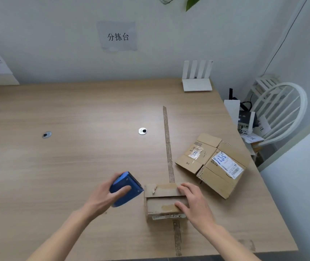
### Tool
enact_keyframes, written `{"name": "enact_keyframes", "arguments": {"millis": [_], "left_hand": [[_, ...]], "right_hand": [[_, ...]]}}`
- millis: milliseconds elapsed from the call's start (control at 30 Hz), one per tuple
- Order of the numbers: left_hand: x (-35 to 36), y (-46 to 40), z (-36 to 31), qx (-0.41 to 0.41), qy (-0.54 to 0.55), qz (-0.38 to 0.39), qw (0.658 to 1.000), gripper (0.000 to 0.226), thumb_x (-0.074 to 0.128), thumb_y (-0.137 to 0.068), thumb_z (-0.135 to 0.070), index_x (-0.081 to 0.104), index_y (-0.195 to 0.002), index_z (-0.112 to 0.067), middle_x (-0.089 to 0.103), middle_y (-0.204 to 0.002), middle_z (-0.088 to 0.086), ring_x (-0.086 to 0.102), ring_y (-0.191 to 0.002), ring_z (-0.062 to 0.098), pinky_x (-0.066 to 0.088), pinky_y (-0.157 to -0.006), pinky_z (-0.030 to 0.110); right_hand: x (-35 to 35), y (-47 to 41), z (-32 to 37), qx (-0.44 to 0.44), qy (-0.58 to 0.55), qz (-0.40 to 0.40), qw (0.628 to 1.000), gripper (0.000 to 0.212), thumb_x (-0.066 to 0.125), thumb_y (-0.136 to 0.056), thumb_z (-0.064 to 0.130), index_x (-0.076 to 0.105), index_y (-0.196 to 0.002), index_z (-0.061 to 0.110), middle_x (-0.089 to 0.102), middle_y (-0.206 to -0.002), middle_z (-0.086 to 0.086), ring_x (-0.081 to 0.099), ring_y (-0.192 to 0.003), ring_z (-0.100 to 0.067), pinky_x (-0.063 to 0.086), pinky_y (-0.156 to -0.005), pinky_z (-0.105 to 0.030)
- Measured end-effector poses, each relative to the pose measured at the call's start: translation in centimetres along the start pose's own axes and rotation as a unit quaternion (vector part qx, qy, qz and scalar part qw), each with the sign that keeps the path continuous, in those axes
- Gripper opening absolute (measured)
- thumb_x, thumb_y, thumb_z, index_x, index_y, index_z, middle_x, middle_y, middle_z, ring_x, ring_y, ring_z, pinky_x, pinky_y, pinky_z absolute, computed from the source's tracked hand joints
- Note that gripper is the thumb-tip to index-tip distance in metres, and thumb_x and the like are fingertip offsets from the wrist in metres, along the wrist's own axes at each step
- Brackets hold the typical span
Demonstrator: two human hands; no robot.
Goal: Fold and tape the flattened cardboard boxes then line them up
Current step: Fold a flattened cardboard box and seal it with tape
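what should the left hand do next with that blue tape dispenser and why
Probably bring the blue tape dispenser in the left hand onto the small box and run tape along its top seam. The right hand already rests on the closed flaps, and the dispenser sits just beside the box's left edge.

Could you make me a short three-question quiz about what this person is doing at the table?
1. True or false: the left hand grips the blue tape dispenser.
2. What does the right hand rest on?
3. Where do the flattened boxes lie: A) left of the folded box, B) right of it and farther back, C) on the chair?

Key: 1 true; 2 the folded box; 3 B.
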State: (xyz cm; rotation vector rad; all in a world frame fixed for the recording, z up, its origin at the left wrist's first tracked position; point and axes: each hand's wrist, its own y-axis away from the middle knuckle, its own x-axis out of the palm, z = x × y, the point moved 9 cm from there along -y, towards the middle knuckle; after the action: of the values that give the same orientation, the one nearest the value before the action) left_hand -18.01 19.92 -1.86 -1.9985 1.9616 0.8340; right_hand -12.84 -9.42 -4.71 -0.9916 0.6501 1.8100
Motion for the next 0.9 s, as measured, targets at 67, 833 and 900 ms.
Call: {"name": "enact_keyframes", "arguments": {"millis": [67, 833, 900], "left_hand": [[1.3, 0.2, -4.8, 0.031, 0.011, 0.050, 0.998, 0.047, 0.062, -0.082, -0.065, 0.054, -0.127, -0.052, 0.070, -0.107, -0.017, 0.067, -0.095, 0.009, 0.056, -0.081, 0.034], [10.9, -2.6, -13.0, 0.091, -0.301, 0.127, 0.941, 0.052, 0.044, -0.090, -0.074, 0.048, -0.134, -0.048, 0.065, -0.111, -0.021, 0.058, -0.087, 0.001, 0.036, -0.064, 0.015], [11.0, -2.8, -13.0, 0.090, -0.305, 0.128, 0.940, 0.055, 0.043, -0.089, -0.076, 0.049, -0.135, -0.047, 0.066, -0.112, -0.020, 0.059, -0.087, 0.001, 0.037, -0.064, 0.015]], "right_hand": [[-0.4, 0.0, 0.5, 0.008, -0.019, 0.011, 1.000, 0.048, 0.073, -0.090, 0.032, 0.058, -0.135, 0.024, 0.048, -0.137, 0.011, 0.039, -0.132, -0.005, 0.026, -0.106, -0.012], [-1.5, 1.4, -1.5, 0.195, -0.495, 0.100, 0.841, 0.038, 0.048, -0.103, 0.046, 0.079, -0.110, 0.026, 0.077, -0.110, 0.004, 0.068, -0.110, -0.012, 0.044, -0.107, -0.039], [-1.7, 1.5, -1.5, 0.189, -0.495, 0.092, 0.843, 0.031, 0.055, -0.100, 0.044, 0.079, -0.109, 0.027, 0.077, -0.107, 0.004, 0.068, -0.105, -0.009, 0.045, -0.105, -0.037]]}}
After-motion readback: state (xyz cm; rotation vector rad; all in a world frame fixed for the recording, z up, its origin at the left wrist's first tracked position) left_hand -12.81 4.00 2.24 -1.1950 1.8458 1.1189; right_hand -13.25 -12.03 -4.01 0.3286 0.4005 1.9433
